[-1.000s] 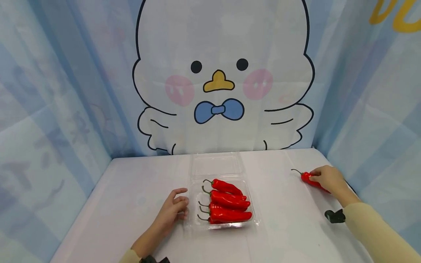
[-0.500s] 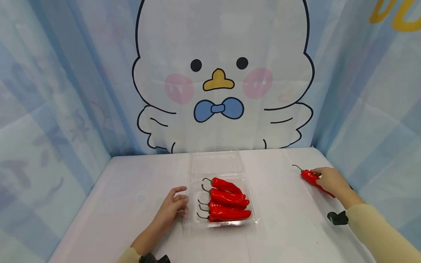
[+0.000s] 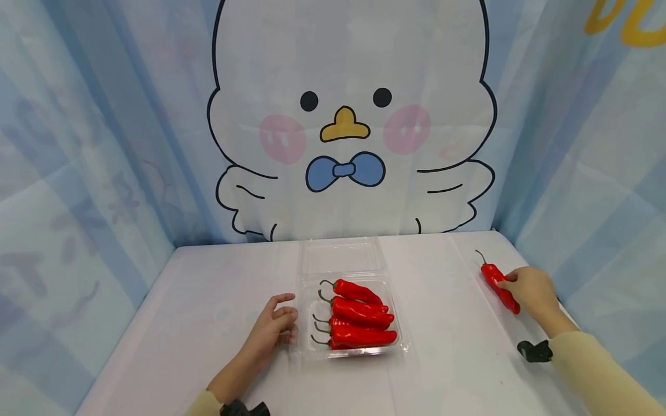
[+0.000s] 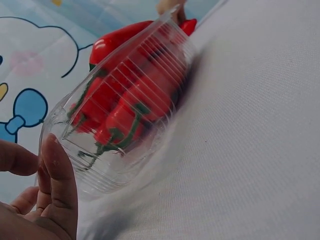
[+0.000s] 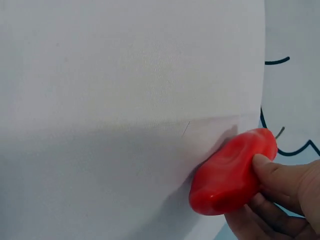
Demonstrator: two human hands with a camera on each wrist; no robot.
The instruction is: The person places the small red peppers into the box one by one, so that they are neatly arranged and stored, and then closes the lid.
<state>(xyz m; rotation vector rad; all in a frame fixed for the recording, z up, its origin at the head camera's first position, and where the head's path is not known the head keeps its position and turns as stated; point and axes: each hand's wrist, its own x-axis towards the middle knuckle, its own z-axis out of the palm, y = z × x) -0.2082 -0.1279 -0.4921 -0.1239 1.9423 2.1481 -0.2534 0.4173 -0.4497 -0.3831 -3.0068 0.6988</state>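
Note:
My right hand (image 3: 533, 290) holds a red chili pepper (image 3: 492, 278) at the right of the table, thumb on its side, its thin stem pointing away. In the right wrist view the thumb and fingers pinch the chili pepper (image 5: 232, 172), whose tip end faces the camera. Several more red chili peppers (image 3: 359, 312) lie side by side in a clear plastic clamshell box (image 3: 398, 341), stems to the left. My left hand (image 3: 269, 329) stays at the box's left side with loosely bent fingers; in the left wrist view its fingertips (image 4: 52, 150) are right at the box wall.
The box's clear lid (image 3: 340, 259) is folded back flat toward the rear of the white table (image 3: 218, 294). Curtains (image 3: 603, 190) printed with a cartoon bird enclose the table at the back and both sides.
My right hand has shifted slightly right, and the chili pepper in it has turned so its stem points farther back. The left hand and the box have stayed in place.

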